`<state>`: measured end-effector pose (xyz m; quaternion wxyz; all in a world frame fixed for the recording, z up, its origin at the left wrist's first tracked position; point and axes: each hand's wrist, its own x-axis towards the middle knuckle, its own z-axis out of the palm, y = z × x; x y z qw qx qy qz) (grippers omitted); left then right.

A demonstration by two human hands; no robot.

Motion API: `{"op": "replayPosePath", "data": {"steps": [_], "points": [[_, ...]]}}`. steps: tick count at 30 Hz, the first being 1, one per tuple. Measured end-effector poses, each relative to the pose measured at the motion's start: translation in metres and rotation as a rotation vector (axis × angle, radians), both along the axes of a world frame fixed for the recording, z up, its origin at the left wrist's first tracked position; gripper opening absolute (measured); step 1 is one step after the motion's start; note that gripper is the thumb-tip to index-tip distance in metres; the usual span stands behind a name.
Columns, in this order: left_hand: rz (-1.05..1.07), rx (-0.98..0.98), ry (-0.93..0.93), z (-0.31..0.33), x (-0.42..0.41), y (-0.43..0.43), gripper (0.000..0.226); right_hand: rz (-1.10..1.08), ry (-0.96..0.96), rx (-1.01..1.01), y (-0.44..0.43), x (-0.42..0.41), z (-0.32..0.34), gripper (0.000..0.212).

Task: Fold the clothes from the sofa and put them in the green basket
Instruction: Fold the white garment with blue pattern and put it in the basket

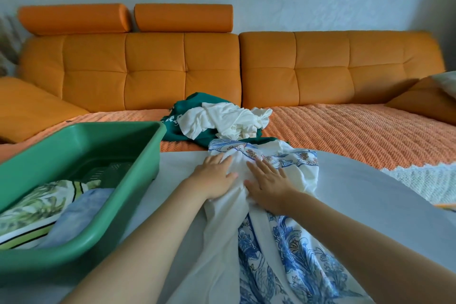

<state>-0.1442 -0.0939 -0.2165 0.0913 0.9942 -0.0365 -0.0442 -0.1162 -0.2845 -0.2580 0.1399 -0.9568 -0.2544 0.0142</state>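
Both hands lie flat on a printed garment, white with blue scrollwork, which is spread on the pale grey surface in front of the person. The left hand presses the white part of the cloth, fingers straight and pointing toward the sofa. The right hand lies just beside it, palm down, fingers straight and together. Neither hand has a grip on the fabric: both are released and only press on it. The cloth bunches into folds between the two wrists. Its far end reaches the surface's edge, and its near end runs out of view at the bottom.

The green basket stands on the surface to the left of the arms, apart from the garment. Inside it lie a folded leaf-print cloth and, touching it on the right, a light blue cloth.

Beyond the surface is the orange sofa, its seat covered by an orange woven throw. On the throw, near the middle, sits a loose pile: a dark green garment with white lettering, and a crumpled white garment on top of it. The pile's near edge touches the far end of the printed garment.

Two orange headrests top the sofa's left half. An orange cushion lies at the right end. A white knitted cloth shows at the right, past the surface.
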Motion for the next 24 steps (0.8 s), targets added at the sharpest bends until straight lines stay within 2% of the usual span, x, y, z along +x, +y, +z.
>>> {"op": "replayPosePath", "data": {"steps": [7,9,11,13,15,20,22,24], "points": [[0.113,-0.025,-0.099,0.006,-0.074,-0.012,0.049,0.114,-0.097,-0.051,-0.014,-0.074,0.017,0.069],[0.159,-0.085,-0.034,0.006,-0.097,-0.008,0.048,0.164,-0.199,-0.091,-0.018,-0.095,0.02,0.062],[0.2,-0.101,0.093,0.005,-0.117,-0.004,0.057,0.207,-0.274,-0.127,-0.02,-0.116,0.021,0.046],[0.216,-0.068,0.224,0.007,-0.133,-0.002,0.071,0.227,-0.249,-0.095,-0.018,-0.134,0.023,0.036],[0.211,-0.056,0.314,0.011,-0.148,-0.003,0.074,0.247,-0.203,-0.065,-0.018,-0.15,0.023,0.041],[0.141,0.021,0.357,0.023,-0.168,-0.006,0.032,0.332,-0.21,-0.173,-0.02,-0.183,0.003,0.066],[0.183,-0.096,0.32,0.03,-0.173,-0.004,0.026,0.305,-0.172,-0.185,-0.019,-0.186,0.004,0.062],[0.197,-0.27,0.229,0.042,-0.176,-0.004,0.026,0.256,-0.064,-0.096,-0.017,-0.184,0.014,0.047]]}}
